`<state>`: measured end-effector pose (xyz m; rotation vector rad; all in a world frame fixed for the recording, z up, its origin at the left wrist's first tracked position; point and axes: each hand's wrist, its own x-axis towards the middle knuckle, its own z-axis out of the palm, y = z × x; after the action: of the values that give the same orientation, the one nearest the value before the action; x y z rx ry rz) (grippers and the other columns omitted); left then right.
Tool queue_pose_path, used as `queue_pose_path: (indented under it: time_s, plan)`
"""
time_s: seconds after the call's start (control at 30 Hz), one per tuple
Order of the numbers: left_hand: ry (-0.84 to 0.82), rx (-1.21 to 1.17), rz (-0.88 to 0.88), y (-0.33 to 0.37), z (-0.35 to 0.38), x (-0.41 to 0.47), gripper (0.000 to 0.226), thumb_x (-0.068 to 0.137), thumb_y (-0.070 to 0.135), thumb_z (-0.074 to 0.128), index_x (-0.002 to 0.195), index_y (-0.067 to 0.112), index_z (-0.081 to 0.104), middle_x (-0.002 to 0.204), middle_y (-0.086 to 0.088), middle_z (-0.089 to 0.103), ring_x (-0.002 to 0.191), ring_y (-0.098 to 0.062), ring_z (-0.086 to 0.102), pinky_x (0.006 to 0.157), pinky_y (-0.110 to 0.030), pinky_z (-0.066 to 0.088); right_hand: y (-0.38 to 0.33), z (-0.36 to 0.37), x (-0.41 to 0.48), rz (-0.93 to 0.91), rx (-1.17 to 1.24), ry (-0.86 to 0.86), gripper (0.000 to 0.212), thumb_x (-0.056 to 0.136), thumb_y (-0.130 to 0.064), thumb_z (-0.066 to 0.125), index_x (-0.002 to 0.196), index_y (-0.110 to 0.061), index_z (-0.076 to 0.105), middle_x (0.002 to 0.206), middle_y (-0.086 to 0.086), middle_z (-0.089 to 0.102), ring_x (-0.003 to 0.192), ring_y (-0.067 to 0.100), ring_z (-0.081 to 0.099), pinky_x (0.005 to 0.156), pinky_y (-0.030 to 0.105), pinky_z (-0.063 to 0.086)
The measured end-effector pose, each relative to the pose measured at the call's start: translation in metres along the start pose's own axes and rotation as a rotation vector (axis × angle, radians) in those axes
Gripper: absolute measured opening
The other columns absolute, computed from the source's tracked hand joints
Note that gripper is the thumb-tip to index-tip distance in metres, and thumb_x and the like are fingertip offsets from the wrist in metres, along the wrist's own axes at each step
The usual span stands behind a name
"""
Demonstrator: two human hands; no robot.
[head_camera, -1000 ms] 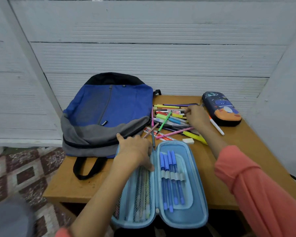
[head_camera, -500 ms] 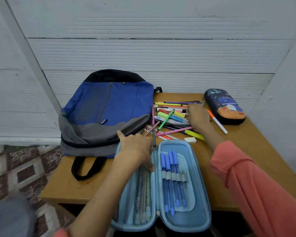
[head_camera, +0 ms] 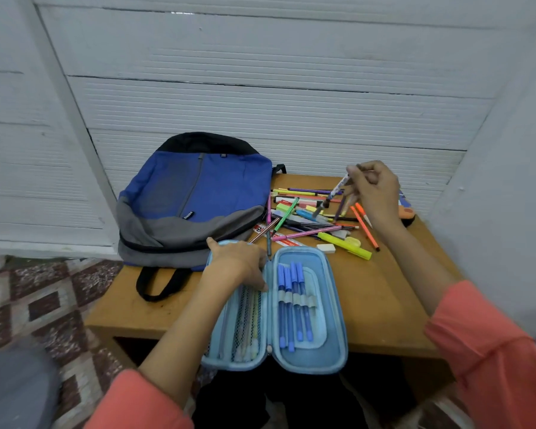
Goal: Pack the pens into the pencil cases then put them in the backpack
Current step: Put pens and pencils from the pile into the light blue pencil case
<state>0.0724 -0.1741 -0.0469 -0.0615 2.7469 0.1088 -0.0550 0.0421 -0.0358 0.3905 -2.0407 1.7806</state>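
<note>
Backpack (head_camera: 198, 193) lies beside scattered pens (head_camera: 307, 212) and eraser (head_camera: 326, 248).

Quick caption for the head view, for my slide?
Right hand holds pens above the pile while left hand rests on the open blue pencil case beside the backpack.

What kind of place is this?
Probably a home study corner: one small brown wooden desk against a white ribbed wall, with a patterned brown-and-white tiled floor beside it.
</note>
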Motion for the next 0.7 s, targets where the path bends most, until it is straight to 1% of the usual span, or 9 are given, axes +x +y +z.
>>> queue_pose_path:
  time_s: [0.03,0.07,0.17,0.2,0.3,0.43,0.5,0.6,0.7]
  plan:
    - [-0.001,-0.003,-0.002,0.000,0.000,0.000,0.042,0.083,0.048,0.067,0.118,0.030,0.055,0.122,0.004,0.057,0.123,-0.024,0.048,0.109,-0.071,0.004,-0.003,0.000,-0.004,0.001,-0.013,-0.015,0.012,0.094,-0.021,0.062,0.089,-0.012,0.056,0.072,0.022,0.064,0.051,0.029,0.060,0.042,0.033,0.050]
    - [-0.001,-0.004,-0.004,0.000,0.000,-0.001,0.041,0.083,0.047,0.067,0.118,0.029,0.055,0.122,0.004,0.057,0.122,-0.024,0.048,0.109,-0.071,0.004,-0.005,0.001,-0.008,0.013,-0.046,-0.046,0.012,0.094,-0.021,0.062,0.091,-0.010,0.057,0.069,0.020,0.063,0.050,0.026,0.059,0.042,0.031,0.049]
    - [0.004,-0.007,-0.007,0.000,0.001,-0.001,0.041,0.083,0.047,0.067,0.118,0.029,0.056,0.123,0.004,0.057,0.122,-0.024,0.049,0.109,-0.072,0.005,-0.003,0.007,-0.021,0.159,-0.170,-0.193,0.015,0.093,-0.017,0.063,0.094,-0.003,0.061,0.061,0.012,0.059,0.041,0.015,0.053,0.038,0.024,0.044]
    - [0.007,-0.008,-0.007,0.000,0.001,-0.001,0.041,0.083,0.047,0.067,0.118,0.030,0.055,0.124,0.005,0.056,0.122,-0.024,0.048,0.108,-0.072,0.005,0.000,0.009,-0.026,0.206,-0.219,-0.247,0.015,0.092,-0.016,0.064,0.093,-0.002,0.062,0.059,0.011,0.058,0.039,0.014,0.051,0.038,0.024,0.043]
    - [0.008,-0.018,-0.006,-0.002,0.002,-0.002,0.042,0.084,0.048,0.065,0.120,0.030,0.055,0.124,0.006,0.056,0.123,-0.023,0.048,0.108,-0.072,0.005,0.008,0.016,-0.038,0.234,-0.386,-0.369,0.016,0.091,-0.016,0.066,0.087,0.000,0.065,0.057,0.009,0.061,0.040,0.017,0.055,0.043,0.029,0.049]
    - [0.010,-0.039,-0.002,-0.003,0.004,-0.004,0.040,0.086,0.047,0.064,0.120,0.030,0.055,0.122,0.006,0.056,0.121,-0.021,0.048,0.109,-0.071,0.004,0.018,0.026,-0.053,0.268,-0.433,-0.379,0.020,0.091,-0.016,0.066,0.088,0.004,0.065,0.060,0.012,0.065,0.037,0.011,0.056,0.039,0.021,0.046]
    - [0.013,-0.038,-0.004,-0.004,0.004,-0.003,0.040,0.085,0.047,0.064,0.120,0.030,0.055,0.122,0.006,0.056,0.121,-0.021,0.048,0.109,-0.071,0.004,0.023,0.030,-0.058,0.289,-0.443,-0.380,0.023,0.090,-0.015,0.066,0.087,0.007,0.064,0.058,0.012,0.064,0.037,0.013,0.056,0.038,0.021,0.045]
    - [0.010,-0.040,-0.009,-0.004,0.004,-0.002,0.042,0.084,0.049,0.065,0.120,0.031,0.054,0.123,0.006,0.056,0.122,-0.021,0.049,0.109,-0.071,0.003,0.026,0.034,-0.062,0.332,-0.493,-0.419,0.017,0.090,-0.016,0.067,0.087,0.000,0.063,0.058,0.010,0.064,0.039,0.015,0.057,0.036,0.021,0.043]
    - [0.011,-0.040,-0.010,-0.003,0.003,-0.001,0.041,0.084,0.048,0.066,0.119,0.031,0.054,0.122,0.006,0.057,0.122,-0.022,0.049,0.109,-0.071,0.003,0.027,0.033,-0.064,0.331,-0.528,-0.443,0.012,0.090,-0.016,0.067,0.091,-0.006,0.059,0.061,0.009,0.065,0.040,0.014,0.056,0.036,0.019,0.041]
